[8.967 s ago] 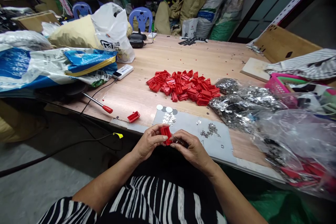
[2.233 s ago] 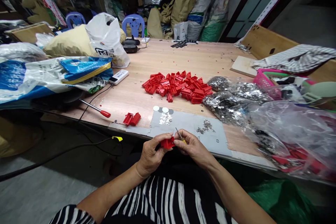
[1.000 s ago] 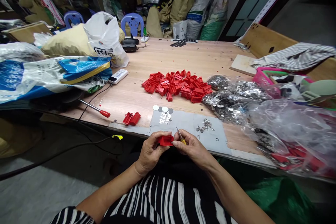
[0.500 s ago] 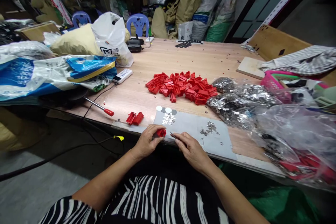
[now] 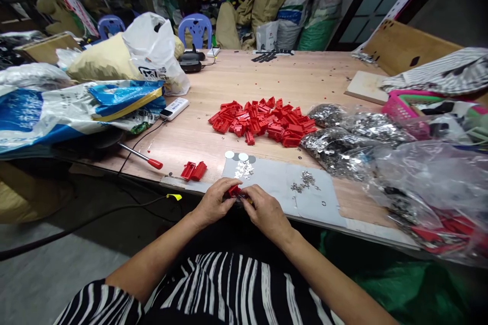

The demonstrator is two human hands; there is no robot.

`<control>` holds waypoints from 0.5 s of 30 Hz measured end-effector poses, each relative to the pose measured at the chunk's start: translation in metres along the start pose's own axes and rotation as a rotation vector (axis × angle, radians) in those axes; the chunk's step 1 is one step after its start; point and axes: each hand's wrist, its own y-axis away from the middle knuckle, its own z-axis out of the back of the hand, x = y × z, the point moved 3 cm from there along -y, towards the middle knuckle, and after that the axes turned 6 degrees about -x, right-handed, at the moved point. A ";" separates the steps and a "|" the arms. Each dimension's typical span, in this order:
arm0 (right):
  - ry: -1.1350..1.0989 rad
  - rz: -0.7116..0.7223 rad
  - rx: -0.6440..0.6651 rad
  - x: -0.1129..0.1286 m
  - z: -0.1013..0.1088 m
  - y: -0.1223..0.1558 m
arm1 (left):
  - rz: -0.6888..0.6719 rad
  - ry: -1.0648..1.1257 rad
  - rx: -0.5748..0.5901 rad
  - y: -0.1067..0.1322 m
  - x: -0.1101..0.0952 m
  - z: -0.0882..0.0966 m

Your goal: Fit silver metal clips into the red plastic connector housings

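At the near table edge, my left hand is closed around a small red plastic housing. My right hand pinches a thin pointed metal tool, its tip against or inside the red housing; fingers hide most of the tool, so its exact kind is unclear. Two more red housings lie beyond my left hand. On a grey mat in front of my hands are a small heap of flat silvery pieces and another of tiny metal parts. White discs sit at the mat's far edge.
A large pile of red housings covers mid-table. Clear bags of metal parts crowd the right side, near a pink basket. At left are a red-tipped lever, a white power bank-like device and plastic sacks.
My right hand has moved left, bringing the tool from just beside the red housing to contact with it. My left hand still holds the housing. The camera view has shifted slightly.
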 end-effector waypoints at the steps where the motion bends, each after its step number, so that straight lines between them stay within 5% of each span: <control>1: 0.011 0.003 -0.005 0.000 -0.001 0.000 | -0.005 -0.004 -0.001 0.000 0.000 0.000; 15: 0.227 -0.012 -0.010 0.013 -0.007 0.003 | -0.020 -0.034 0.006 -0.001 -0.001 0.001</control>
